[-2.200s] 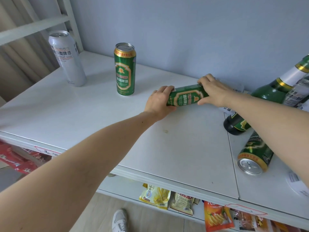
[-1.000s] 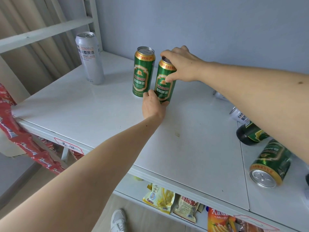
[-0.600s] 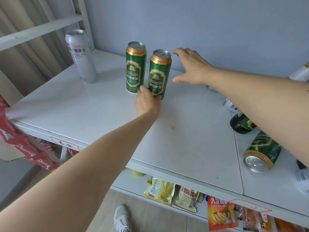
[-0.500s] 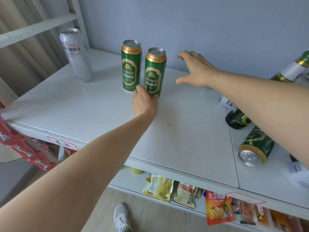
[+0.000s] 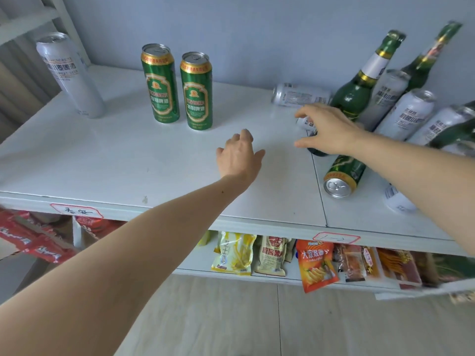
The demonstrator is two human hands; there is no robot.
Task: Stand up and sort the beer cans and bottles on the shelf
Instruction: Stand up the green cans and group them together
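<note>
Two green beer cans [image 5: 160, 83] [image 5: 197, 91] stand upright side by side on the white shelf [image 5: 128, 160], with a silver can [image 5: 69, 75] upright at the far left. My left hand [image 5: 240, 154] hovers open over the bare shelf, right of the green cans. My right hand [image 5: 327, 129] is spread open over the base of a leaning green bottle [image 5: 359, 86] and a small silver can [image 5: 305, 123], holding nothing. On its side below that hand lies a green can [image 5: 341, 176]. A silver can [image 5: 300, 95] lies near the wall.
Several silver cans [image 5: 408, 114] and another green bottle [image 5: 424, 62] lean in a heap at the right against the blue wall. A lower shelf holds snack packets [image 5: 316, 263]. Red packets [image 5: 33, 240] hang at the lower left. The floor is wood.
Both hands have left the second green can, which now stands beside the first. My right hand has swung right to the heap of cans and bottles; my left hand has drawn back rightward.
</note>
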